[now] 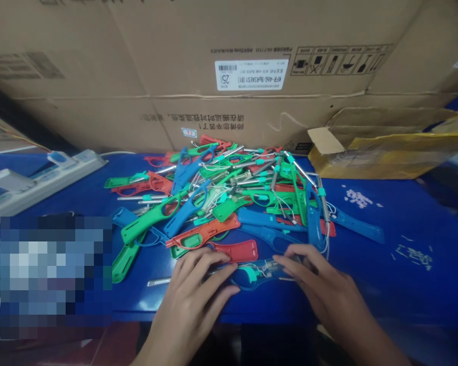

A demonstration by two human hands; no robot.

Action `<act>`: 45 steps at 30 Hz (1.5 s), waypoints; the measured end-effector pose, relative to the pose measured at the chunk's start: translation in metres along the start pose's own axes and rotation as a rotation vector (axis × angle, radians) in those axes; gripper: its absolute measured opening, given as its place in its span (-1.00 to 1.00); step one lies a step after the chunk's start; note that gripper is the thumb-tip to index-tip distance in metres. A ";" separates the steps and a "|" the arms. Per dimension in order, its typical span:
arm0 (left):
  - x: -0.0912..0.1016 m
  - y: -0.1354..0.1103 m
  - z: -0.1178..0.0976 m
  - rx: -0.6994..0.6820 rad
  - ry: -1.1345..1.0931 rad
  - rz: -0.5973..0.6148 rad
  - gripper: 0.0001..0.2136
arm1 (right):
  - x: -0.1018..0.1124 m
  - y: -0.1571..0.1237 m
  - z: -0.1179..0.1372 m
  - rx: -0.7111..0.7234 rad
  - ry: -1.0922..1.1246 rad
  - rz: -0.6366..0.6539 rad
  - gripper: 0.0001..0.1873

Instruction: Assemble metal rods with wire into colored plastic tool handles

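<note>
A blue long-nosed lighter (pixel 248 278) lies low over the table's front part, its shell uncovered so that thin wires and a turquoise trigger show. My left hand (pixel 200 282) closes over its barrel end, and the silver metal tube (pixel 158 282) sticks out to the left. At the handle end, the fingers of my right hand (pixel 320 282) pinch the blue shell, hiding part of what is inside. A red shell half (pixel 238 250) lies just beyond my left fingertips. Behind it spreads a pile of green, red and blue lighter shells (pixel 148 217) with metal tubes and white wires.
A cardboard wall (pixel 145 66) with printed labels stands behind the pile. An open yellow-taped box (pixel 381 155) is at the back right. Small white pieces (pixel 356 198) and clear slivers (pixel 414 255) lie on the blue table (pixel 351 277). A power strip (pixel 46 185) runs along the left.
</note>
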State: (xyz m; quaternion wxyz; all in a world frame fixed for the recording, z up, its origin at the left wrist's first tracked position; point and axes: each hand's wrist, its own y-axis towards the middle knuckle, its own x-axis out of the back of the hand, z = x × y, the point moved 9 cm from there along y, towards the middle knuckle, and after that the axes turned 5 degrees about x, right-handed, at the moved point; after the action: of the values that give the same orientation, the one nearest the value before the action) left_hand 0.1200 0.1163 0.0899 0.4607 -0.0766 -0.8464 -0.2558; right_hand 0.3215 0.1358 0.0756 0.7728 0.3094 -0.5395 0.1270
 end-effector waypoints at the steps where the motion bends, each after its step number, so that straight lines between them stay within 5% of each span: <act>1: 0.000 0.000 -0.001 -0.003 0.002 0.007 -0.69 | 0.000 -0.001 -0.001 -0.006 0.010 0.003 -0.50; 7: 0.004 0.010 -0.016 0.012 -0.034 -0.010 -0.76 | 0.006 -0.003 0.004 0.035 0.034 -0.058 -0.55; 16: -0.024 0.047 -0.024 0.041 -0.084 0.157 -0.79 | 0.015 -0.005 0.014 0.113 -0.023 -0.115 -0.53; 27: -0.030 0.046 -0.018 0.041 -0.148 0.102 -0.83 | 0.020 -0.004 0.017 0.116 -0.003 -0.127 -0.49; 45: -0.026 0.042 -0.024 0.034 -0.084 0.172 -0.86 | 0.005 -0.001 0.011 0.077 0.009 -0.014 -0.47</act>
State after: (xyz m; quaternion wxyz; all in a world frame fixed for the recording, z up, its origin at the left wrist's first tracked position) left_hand 0.1678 0.1425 0.0948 0.4465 -0.1516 -0.8595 -0.1975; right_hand 0.3155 0.1277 0.0826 0.7635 0.3421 -0.5287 0.1435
